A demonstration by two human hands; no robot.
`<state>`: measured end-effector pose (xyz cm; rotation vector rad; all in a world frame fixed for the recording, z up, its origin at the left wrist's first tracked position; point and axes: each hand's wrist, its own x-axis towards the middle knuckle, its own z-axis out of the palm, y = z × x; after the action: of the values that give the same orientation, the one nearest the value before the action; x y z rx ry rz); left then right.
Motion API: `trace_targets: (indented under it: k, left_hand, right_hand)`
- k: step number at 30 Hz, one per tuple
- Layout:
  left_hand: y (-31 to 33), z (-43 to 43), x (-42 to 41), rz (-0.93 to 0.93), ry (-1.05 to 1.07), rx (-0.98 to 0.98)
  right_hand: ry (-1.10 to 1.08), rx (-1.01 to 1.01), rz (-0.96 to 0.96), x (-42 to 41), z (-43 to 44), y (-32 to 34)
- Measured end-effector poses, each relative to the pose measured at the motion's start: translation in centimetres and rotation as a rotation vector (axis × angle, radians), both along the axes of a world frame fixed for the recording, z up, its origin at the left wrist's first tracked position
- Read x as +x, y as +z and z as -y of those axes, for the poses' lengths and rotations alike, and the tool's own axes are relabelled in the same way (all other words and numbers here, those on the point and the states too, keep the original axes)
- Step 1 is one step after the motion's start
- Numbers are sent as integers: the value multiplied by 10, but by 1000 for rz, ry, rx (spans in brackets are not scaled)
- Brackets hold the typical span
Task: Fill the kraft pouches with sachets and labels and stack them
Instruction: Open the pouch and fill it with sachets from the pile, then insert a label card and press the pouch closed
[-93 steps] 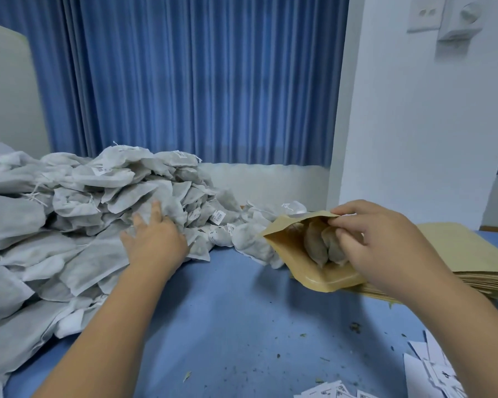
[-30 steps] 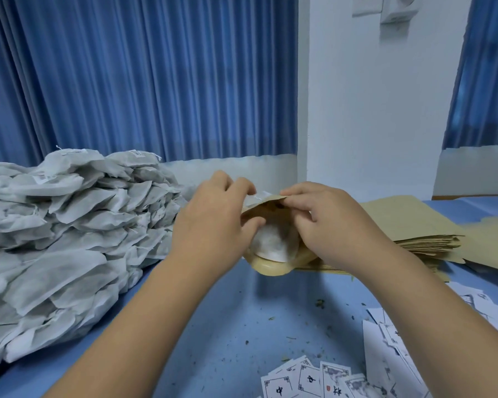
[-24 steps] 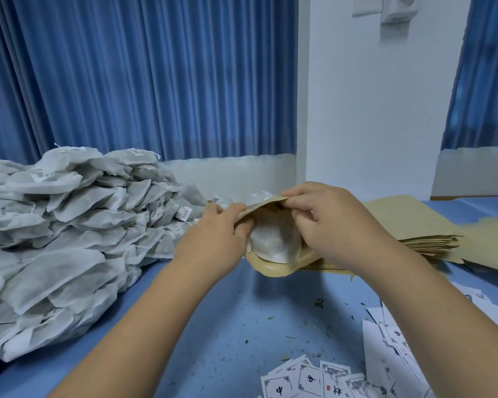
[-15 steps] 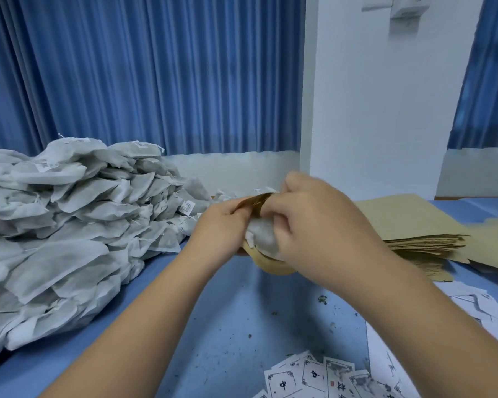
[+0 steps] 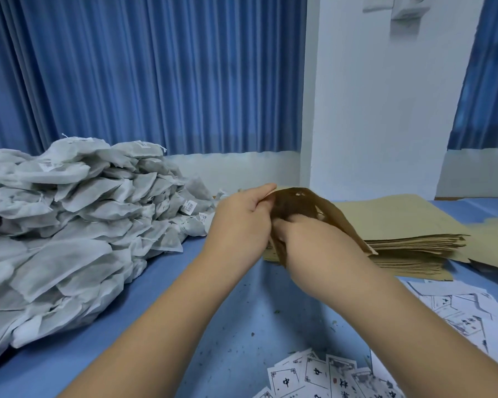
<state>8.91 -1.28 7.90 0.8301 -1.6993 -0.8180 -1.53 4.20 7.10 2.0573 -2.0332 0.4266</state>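
Note:
A kraft pouch (image 5: 316,209) is held up above the blue table, its brown side turned toward me. My left hand (image 5: 242,225) pinches the pouch's top edge on the left. My right hand (image 5: 308,242) grips the pouch from below and in front, fingers curled under it. The sachets put inside are hidden. A big heap of grey-white sachets (image 5: 69,225) covers the left of the table. Printed white labels (image 5: 325,377) lie at the near edge.
A flat stack of kraft pouches (image 5: 408,231) lies right behind my hands, with more kraft sheets (image 5: 495,242) at the far right. More white labels (image 5: 460,308) spread over the right side. Blue curtains and a white wall (image 5: 385,110) close off the back.
The pouch mouth, held wide with white sachets showing, has been closed and turned so only brown paper shows. My right hand has shifted from the rim down onto the pouch's front.

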Motion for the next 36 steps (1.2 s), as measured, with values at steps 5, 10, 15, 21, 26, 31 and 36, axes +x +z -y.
trace_targets:
  k: [5, 10, 15, 21, 26, 31, 36]
  left_hand:
    - [0, -17, -10, 20, -64, -89]
    - [-6, -16, -16, 25, -90, -208]
    - [-28, 2, -15, 174, -11, -284]
    - [-43, 17, -16, 247, -59, -86]
    - [-38, 19, -14, 254, -44, -30]
    - [-34, 25, -10, 242, -16, -37]
    - [-49, 32, -11, 175, 15, -132]
  right_hand:
    - [-275, 160, 64, -7, 14, 9]
    - [-370, 77, 289, -18, 25, 11]
    - [-260, 219, 174, -27, 34, -11]
    - [-266, 333, 83, -32, 33, -28]
    - [-182, 264, 56, -28, 24, -23]
    - [-129, 131, 87, -26, 3, -9]
    - [73, -67, 135, -31, -30, -24]
